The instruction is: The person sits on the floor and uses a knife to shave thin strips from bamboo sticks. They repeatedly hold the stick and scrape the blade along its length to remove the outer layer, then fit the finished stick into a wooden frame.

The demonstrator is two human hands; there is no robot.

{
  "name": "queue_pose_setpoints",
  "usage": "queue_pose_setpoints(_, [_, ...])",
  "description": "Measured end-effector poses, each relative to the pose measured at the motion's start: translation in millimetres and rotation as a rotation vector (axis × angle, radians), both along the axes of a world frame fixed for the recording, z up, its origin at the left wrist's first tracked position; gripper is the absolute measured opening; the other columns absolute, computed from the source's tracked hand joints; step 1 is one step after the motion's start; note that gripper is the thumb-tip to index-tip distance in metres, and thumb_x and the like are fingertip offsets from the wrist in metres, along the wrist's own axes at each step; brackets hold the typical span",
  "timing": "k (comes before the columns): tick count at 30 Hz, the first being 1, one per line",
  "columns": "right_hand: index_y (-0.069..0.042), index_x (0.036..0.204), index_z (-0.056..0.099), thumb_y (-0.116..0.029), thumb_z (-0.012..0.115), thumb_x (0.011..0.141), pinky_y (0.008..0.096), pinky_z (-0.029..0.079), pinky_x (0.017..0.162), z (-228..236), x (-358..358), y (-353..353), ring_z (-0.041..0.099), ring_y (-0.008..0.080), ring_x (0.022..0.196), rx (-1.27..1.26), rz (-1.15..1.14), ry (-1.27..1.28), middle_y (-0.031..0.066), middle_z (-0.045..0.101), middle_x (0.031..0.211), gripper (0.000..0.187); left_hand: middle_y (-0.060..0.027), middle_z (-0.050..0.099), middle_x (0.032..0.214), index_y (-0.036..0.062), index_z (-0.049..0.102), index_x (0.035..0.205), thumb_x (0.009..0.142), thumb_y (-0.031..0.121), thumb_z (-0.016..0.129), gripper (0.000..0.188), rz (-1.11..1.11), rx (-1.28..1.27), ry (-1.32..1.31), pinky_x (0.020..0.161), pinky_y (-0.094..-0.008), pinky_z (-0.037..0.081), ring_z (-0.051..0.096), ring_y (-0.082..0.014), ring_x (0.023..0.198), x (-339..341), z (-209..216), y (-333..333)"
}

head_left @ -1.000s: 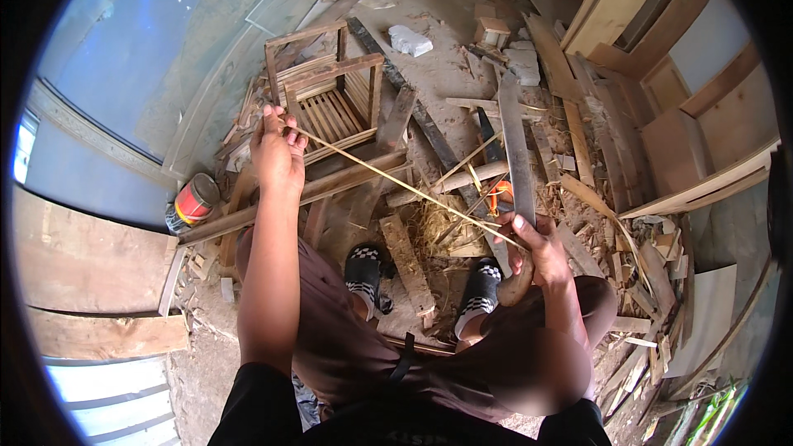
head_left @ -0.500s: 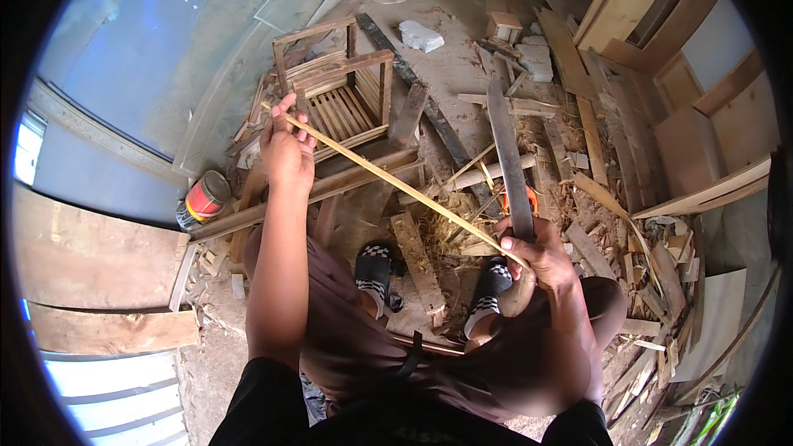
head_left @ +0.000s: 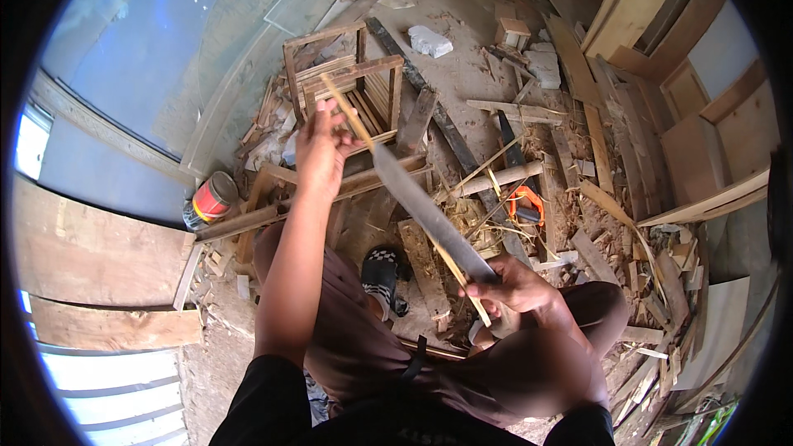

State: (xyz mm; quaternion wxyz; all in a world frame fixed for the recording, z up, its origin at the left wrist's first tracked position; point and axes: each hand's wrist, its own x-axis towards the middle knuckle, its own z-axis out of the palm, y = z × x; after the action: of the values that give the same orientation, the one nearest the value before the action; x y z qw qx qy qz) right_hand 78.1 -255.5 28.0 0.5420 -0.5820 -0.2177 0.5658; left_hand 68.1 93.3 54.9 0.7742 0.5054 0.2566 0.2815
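My right hand (head_left: 519, 287) grips a machete (head_left: 434, 219), its long grey blade slanting up and left; the fingers hide most of the handle. A thin yellowish wooden strip (head_left: 353, 120) lies along the blade, which covers its middle. Its lower end sticks out beneath my right fingers, where it touches them. Near the strip's upper end, my left hand (head_left: 320, 153) holds it loosely between thumb and fingers, some of them spread. Blade and strip are slightly blurred.
A slatted wooden frame (head_left: 355, 70) stands beyond my left hand. An orange-framed saw (head_left: 526, 205) lies among shavings and offcuts. A paint can (head_left: 213, 196) sits at left, and boards (head_left: 661, 8) lean at right. My shoe (head_left: 380, 268) is below the hands.
The machete has swung from nearly upright to leftward, its blade now along the strip. My left hand has shifted slightly right, and the strip slopes more steeply.
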Motion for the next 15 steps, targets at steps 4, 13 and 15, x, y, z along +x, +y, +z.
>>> queue_pose_setpoints(4, [0.005, 0.096, 0.067, -0.015, 0.072, 0.095, 0.0277, 0.044, 0.046, -10.6, -1.5, 13.2, 0.055, 0.0113, 0.048, 0.034, -0.299, 0.020, 0.0032, 0.058, 0.060, 0.021, -0.0184, 0.059, 0.123, -0.0006, 0.046, 0.138, 0.104, 0.050, 0.050, 0.061, -0.161, 0.051, 0.149, 0.064, -0.0358, 0.054, 0.053, -0.0146, 0.069, -6.9, -8.8, -48.3])
queue_pose_setpoints(13, [0.002, 0.091, 0.065, -0.018, 0.069, 0.098, 0.0271, 0.046, 0.045, -14.8, 4.0, 30.7, 0.055, 0.0115, 0.049, 0.083, -0.501, -0.112, 0.0038, 0.059, 0.063, 0.022, -0.0101, 0.070, 0.103, -0.0063, 0.059, 0.127, 0.100, 0.014, 0.066, 0.034, -0.823, 0.133, 0.289, 0.074, -0.0289, 0.056, 0.066, -0.0132, 0.085, -18.3, -48.5, -128.7])
queue_pose_setpoints(15, [0.002, 0.091, 0.065, -0.021, 0.070, 0.098, 0.0272, 0.045, 0.043, -20.9, 1.6, 33.6, 0.054, 0.0109, 0.048, 0.062, -0.530, -0.156, 0.0043, 0.060, 0.064, 0.024, -0.0081, 0.070, 0.098, -0.0065, 0.062, 0.123, 0.098, 0.014, 0.068, 0.033, -0.801, 0.078, 0.249, 0.069, -0.0263, 0.055, 0.065, -0.0113, 0.080, -18.6, -49.7, -130.4])
